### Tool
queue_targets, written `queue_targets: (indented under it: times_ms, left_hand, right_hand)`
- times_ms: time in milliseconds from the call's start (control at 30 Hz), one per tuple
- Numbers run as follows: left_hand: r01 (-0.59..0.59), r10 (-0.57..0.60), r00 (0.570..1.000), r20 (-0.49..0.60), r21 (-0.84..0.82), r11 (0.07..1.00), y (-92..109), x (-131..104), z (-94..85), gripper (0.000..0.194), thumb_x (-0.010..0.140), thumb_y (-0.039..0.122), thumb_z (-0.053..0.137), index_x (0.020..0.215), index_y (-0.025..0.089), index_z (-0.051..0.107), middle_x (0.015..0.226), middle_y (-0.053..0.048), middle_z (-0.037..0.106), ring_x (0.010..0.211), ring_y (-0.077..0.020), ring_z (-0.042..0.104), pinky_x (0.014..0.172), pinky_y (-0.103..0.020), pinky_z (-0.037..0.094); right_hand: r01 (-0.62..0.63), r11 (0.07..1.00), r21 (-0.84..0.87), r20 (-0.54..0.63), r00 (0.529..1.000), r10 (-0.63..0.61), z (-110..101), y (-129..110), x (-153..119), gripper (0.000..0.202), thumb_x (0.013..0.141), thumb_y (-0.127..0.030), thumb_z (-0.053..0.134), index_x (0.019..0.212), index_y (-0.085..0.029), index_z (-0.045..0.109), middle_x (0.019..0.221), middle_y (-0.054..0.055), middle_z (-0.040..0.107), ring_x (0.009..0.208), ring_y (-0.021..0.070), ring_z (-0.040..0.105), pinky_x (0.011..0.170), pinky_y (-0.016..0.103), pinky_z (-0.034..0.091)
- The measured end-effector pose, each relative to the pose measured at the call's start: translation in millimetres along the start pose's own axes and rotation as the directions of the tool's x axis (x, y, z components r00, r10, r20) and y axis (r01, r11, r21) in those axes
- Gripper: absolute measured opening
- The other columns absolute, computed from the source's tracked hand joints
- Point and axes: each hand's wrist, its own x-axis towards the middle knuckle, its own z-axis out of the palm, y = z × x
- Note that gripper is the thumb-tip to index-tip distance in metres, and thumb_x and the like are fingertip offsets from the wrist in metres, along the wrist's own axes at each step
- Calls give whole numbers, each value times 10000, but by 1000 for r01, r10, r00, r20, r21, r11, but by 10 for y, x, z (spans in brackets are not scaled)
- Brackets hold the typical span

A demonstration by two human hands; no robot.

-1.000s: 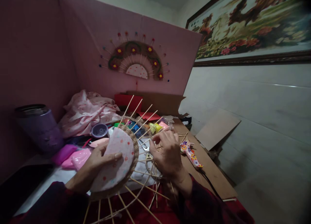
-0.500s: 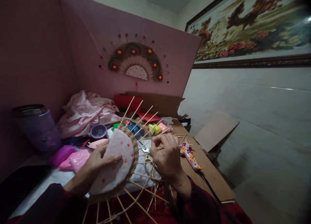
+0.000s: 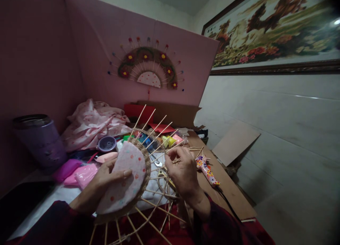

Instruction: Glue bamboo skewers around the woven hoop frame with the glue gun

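Note:
My left hand (image 3: 110,176) grips a half-round piece (image 3: 127,177) covered in dotted pale cloth, its thumb lying across the front. Braided twine edges the curve, and thin wooden sticks (image 3: 159,124) fan out from it. A strand of twine (image 3: 161,145) runs across the sticks and forms an outer arc. At the right side of the fan, my right hand (image 3: 182,170) pinches the twine between thumb and forefinger. Scissors (image 3: 161,172) with gold-coloured handles lie behind the sticks, partly hidden.
A flower-patterned glue gun (image 3: 207,170) rests on cardboard (image 3: 231,192) at the right. Left are a purple tumbler (image 3: 41,142), pink packets (image 3: 85,174) and crumpled cloth (image 3: 92,124). A finished fan (image 3: 148,66) hangs on the pink board behind.
My right hand has turned slightly, its fingers still pinched at the twine. The fan and my left hand look nearly the same.

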Motion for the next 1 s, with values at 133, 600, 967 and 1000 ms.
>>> queue_targets:
  times_ms: [133, 600, 967, 1000]
  left_hand:
    - [-8, 8, 1000, 0, -16, 1000, 1, -6, 2, 209, 508, 205, 779, 697, 158, 702, 610, -56, 702, 489, -173, 611, 447, -221, 472]
    - [-38, 39, 999, 2, -49, 998, 74, -57, 46, 181, 477, 175, 783, 636, 166, 698, 556, -28, 680, 468, -150, 588, 437, -202, 463]
    - [-34, 34, 999, 1, -6, 999, -25, 10, -22, 213, 491, 241, 777, 672, 169, 691, 574, -42, 685, 467, -158, 585, 438, -218, 459]
    - [-42, 42, 999, 2, -11, 999, -28, 12, -24, 219, 490, 246, 776, 676, 169, 689, 572, -41, 683, 466, -157, 584, 437, -216, 454]
  right_hand:
    - [-6, 1000, 31, 21, 1000, 5, -9, -11, -1, 93, 768, -183, 565, 683, -198, 532, 675, -17, 569, 713, 159, 499, 700, 299, 307]
    - [38, 999, -27, -29, 999, -39, 22, -10, -13, 120, 750, -158, 577, 645, -193, 532, 658, -16, 568, 713, 161, 485, 716, 305, 294]
    - [3, 1000, 18, -10, 1000, -2, -2, -13, -4, 125, 780, -226, 597, 667, -198, 552, 692, -3, 597, 748, 174, 502, 734, 312, 311]
    - [3, 1000, 24, -9, 1000, -3, -4, -8, -4, 125, 781, -232, 602, 671, -199, 553, 696, -3, 600, 749, 174, 503, 735, 312, 313]
